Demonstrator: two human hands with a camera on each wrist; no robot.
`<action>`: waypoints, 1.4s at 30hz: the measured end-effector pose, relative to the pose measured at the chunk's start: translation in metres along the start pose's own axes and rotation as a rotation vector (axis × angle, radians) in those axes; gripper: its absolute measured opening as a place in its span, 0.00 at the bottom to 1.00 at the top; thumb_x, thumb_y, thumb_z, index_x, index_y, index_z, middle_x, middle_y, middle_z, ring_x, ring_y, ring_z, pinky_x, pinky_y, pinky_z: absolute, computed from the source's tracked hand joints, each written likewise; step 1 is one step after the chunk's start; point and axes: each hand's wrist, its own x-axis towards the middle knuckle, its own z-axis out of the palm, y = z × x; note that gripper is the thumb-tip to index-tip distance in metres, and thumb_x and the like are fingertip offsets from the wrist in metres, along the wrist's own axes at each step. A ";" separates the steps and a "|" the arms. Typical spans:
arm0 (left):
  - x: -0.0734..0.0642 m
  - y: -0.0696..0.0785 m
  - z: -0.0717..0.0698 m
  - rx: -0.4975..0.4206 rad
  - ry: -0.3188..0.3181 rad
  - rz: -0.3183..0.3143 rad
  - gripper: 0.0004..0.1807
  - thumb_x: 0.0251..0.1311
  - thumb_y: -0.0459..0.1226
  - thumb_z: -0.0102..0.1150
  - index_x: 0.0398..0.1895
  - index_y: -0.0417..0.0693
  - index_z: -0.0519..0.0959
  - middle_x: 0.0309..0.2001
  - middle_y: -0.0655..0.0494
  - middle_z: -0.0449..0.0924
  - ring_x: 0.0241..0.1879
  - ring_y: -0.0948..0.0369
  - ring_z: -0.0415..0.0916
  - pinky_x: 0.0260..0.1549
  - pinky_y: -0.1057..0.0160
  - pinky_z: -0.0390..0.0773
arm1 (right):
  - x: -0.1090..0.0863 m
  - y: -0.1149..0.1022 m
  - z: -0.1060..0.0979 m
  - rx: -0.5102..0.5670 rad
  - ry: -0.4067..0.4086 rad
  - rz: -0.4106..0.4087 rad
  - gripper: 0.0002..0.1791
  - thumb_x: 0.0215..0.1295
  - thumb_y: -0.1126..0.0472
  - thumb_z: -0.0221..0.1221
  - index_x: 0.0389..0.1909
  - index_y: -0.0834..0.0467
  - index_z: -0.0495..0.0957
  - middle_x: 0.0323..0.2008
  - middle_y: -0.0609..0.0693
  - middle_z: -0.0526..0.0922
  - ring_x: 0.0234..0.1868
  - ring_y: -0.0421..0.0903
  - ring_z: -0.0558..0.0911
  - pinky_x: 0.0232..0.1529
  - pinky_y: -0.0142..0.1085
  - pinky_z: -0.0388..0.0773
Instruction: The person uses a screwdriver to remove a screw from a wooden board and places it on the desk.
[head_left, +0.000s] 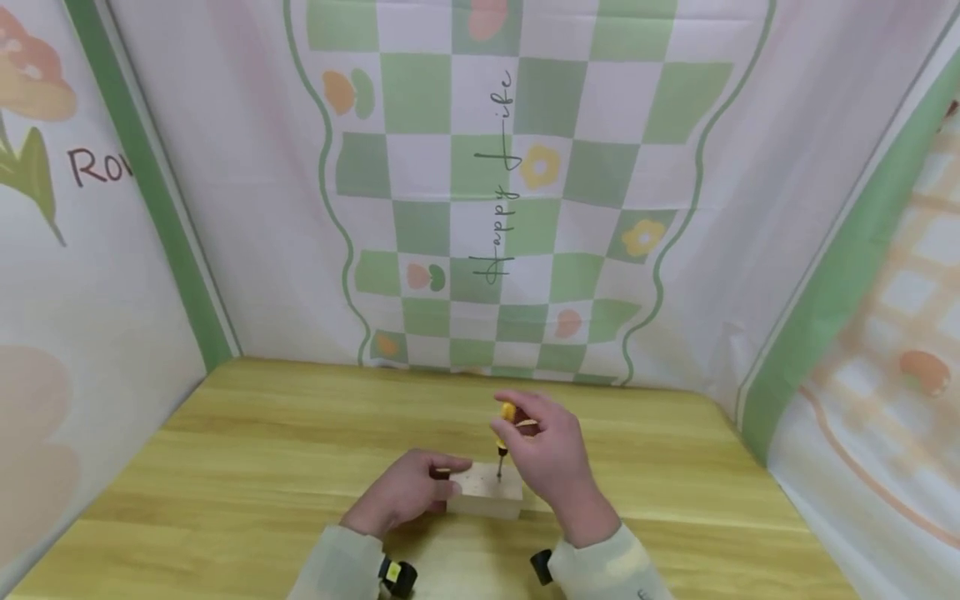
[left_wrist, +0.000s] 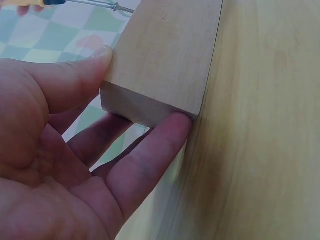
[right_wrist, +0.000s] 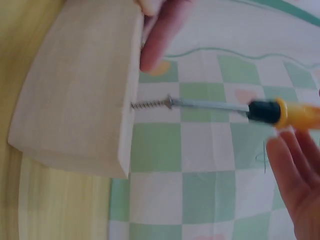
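The wooden block (head_left: 483, 503) is gripped at one end by the left hand (head_left: 411, 493) on the tabletop (head_left: 262, 450), between the hands; the screwdriver (right_wrist: 264, 111) is grasped above it by the right hand (head_left: 551, 446), set on the screw (right_wrist: 150, 104). Shaft (right_wrist: 210, 104) and screw are best kept in line, under steady downward pressure.

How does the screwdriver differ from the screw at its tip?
The screwdriver is longer than the screw. The screwdriver has a yellow handle and plain shaft, whereas the screw is threaded. The screw touches the wooden block; the screwdriver doesn't. Both stand roughly upright, in line.
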 end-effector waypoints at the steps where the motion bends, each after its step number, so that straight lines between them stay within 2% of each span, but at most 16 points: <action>1: 0.000 0.000 0.000 -0.005 -0.002 -0.001 0.17 0.55 0.36 0.64 0.50 0.57 0.81 0.53 0.54 0.75 0.42 0.57 0.75 0.34 0.58 0.79 | -0.001 0.000 0.002 -0.042 0.040 -0.047 0.14 0.58 0.57 0.65 0.46 0.46 0.81 0.33 0.40 0.76 0.33 0.38 0.76 0.31 0.32 0.78; 3: 0.000 0.000 0.000 -0.010 -0.004 0.002 0.17 0.56 0.35 0.64 0.50 0.56 0.81 0.53 0.53 0.75 0.43 0.57 0.75 0.33 0.58 0.79 | -0.002 0.000 0.005 -0.117 0.111 -0.121 0.14 0.56 0.56 0.67 0.44 0.50 0.82 0.30 0.40 0.73 0.29 0.36 0.74 0.27 0.30 0.77; 5: 0.000 0.000 0.001 -0.010 -0.004 0.002 0.17 0.56 0.35 0.63 0.50 0.56 0.81 0.53 0.53 0.75 0.43 0.57 0.75 0.33 0.57 0.79 | -0.003 -0.001 0.008 -0.154 0.152 -0.156 0.13 0.55 0.57 0.67 0.43 0.51 0.83 0.30 0.39 0.73 0.27 0.36 0.73 0.24 0.29 0.75; 8: -0.001 0.000 0.001 0.001 0.001 0.005 0.17 0.55 0.35 0.63 0.50 0.56 0.81 0.53 0.54 0.75 0.39 0.56 0.75 0.32 0.57 0.79 | -0.004 -0.003 0.008 -0.124 0.130 -0.153 0.12 0.56 0.60 0.66 0.43 0.50 0.83 0.29 0.38 0.76 0.25 0.36 0.73 0.22 0.30 0.74; 11: -0.001 0.001 0.001 0.017 0.009 0.005 0.17 0.55 0.35 0.63 0.50 0.57 0.81 0.52 0.56 0.76 0.36 0.56 0.76 0.31 0.57 0.79 | -0.003 -0.006 0.005 -0.057 0.015 -0.121 0.14 0.59 0.62 0.64 0.46 0.46 0.82 0.31 0.36 0.78 0.24 0.37 0.73 0.23 0.32 0.74; 15: -0.001 0.001 0.002 0.021 0.009 0.009 0.17 0.56 0.35 0.63 0.50 0.55 0.81 0.52 0.56 0.76 0.36 0.56 0.76 0.32 0.57 0.78 | -0.001 -0.004 0.000 0.145 -0.227 -0.036 0.15 0.64 0.63 0.58 0.50 0.45 0.80 0.40 0.39 0.81 0.35 0.39 0.80 0.33 0.34 0.78; 17: -0.001 0.001 0.002 0.014 0.005 0.011 0.18 0.56 0.34 0.63 0.50 0.54 0.81 0.52 0.55 0.76 0.37 0.57 0.75 0.32 0.57 0.79 | -0.001 -0.003 0.000 0.236 -0.300 0.021 0.15 0.66 0.62 0.56 0.51 0.45 0.79 0.44 0.42 0.81 0.41 0.41 0.80 0.39 0.36 0.78; 18: -0.001 0.001 0.002 0.013 0.003 0.013 0.18 0.55 0.34 0.63 0.51 0.54 0.81 0.52 0.55 0.76 0.37 0.57 0.75 0.33 0.57 0.79 | -0.002 -0.002 0.000 0.261 -0.310 0.042 0.15 0.67 0.61 0.55 0.51 0.45 0.79 0.45 0.43 0.81 0.41 0.42 0.80 0.38 0.36 0.78; 21: -0.001 0.000 0.001 0.036 0.002 0.023 0.17 0.56 0.35 0.62 0.51 0.55 0.81 0.52 0.57 0.76 0.36 0.57 0.75 0.31 0.58 0.78 | -0.005 0.000 0.002 0.206 -0.244 -0.001 0.14 0.67 0.59 0.55 0.52 0.45 0.78 0.42 0.42 0.80 0.37 0.41 0.80 0.36 0.34 0.78; 25: 0.000 -0.001 0.001 0.064 0.007 0.029 0.17 0.56 0.36 0.62 0.50 0.58 0.81 0.52 0.59 0.77 0.34 0.56 0.76 0.29 0.57 0.78 | -0.007 0.002 0.007 -0.029 -0.056 -0.152 0.15 0.64 0.54 0.60 0.51 0.46 0.78 0.40 0.40 0.73 0.33 0.38 0.76 0.32 0.32 0.78; 28: 0.000 -0.001 0.002 0.043 0.012 0.017 0.17 0.55 0.36 0.63 0.49 0.58 0.81 0.52 0.56 0.76 0.36 0.57 0.76 0.31 0.58 0.78 | -0.006 0.001 0.008 -0.152 0.055 -0.198 0.16 0.61 0.54 0.62 0.50 0.51 0.80 0.37 0.42 0.69 0.31 0.36 0.73 0.28 0.30 0.76; 32: 0.001 -0.001 0.002 0.026 0.017 0.006 0.17 0.54 0.36 0.64 0.49 0.58 0.81 0.52 0.54 0.76 0.37 0.57 0.76 0.32 0.58 0.79 | -0.003 -0.001 0.005 -0.230 0.092 -0.230 0.16 0.59 0.60 0.64 0.48 0.55 0.81 0.31 0.40 0.67 0.28 0.34 0.69 0.25 0.28 0.71; 35: 0.002 -0.001 0.002 0.023 0.012 0.011 0.17 0.55 0.36 0.64 0.50 0.57 0.81 0.52 0.55 0.76 0.38 0.57 0.75 0.32 0.58 0.79 | 0.000 -0.001 0.001 -0.231 0.029 -0.281 0.16 0.59 0.62 0.63 0.49 0.53 0.81 0.29 0.38 0.69 0.27 0.34 0.68 0.25 0.28 0.70; 37: 0.002 -0.001 0.001 0.023 0.007 0.014 0.17 0.55 0.36 0.64 0.50 0.57 0.81 0.52 0.55 0.76 0.39 0.57 0.75 0.33 0.57 0.79 | 0.003 0.001 -0.002 -0.189 -0.057 -0.298 0.16 0.61 0.62 0.61 0.50 0.51 0.80 0.30 0.37 0.72 0.27 0.34 0.70 0.26 0.29 0.71; 39: 0.002 -0.001 0.001 0.030 0.002 0.018 0.18 0.56 0.36 0.63 0.51 0.57 0.81 0.53 0.56 0.76 0.40 0.58 0.75 0.33 0.58 0.79 | 0.006 0.003 -0.006 -0.101 -0.160 -0.253 0.16 0.64 0.62 0.59 0.51 0.47 0.80 0.31 0.38 0.74 0.27 0.36 0.71 0.26 0.31 0.73; 42: 0.001 -0.002 0.001 0.039 0.004 0.015 0.18 0.55 0.37 0.63 0.51 0.57 0.81 0.53 0.56 0.76 0.41 0.58 0.75 0.33 0.58 0.78 | 0.007 0.004 -0.012 0.025 -0.259 -0.104 0.15 0.66 0.60 0.57 0.50 0.40 0.79 0.33 0.40 0.77 0.27 0.41 0.74 0.26 0.35 0.75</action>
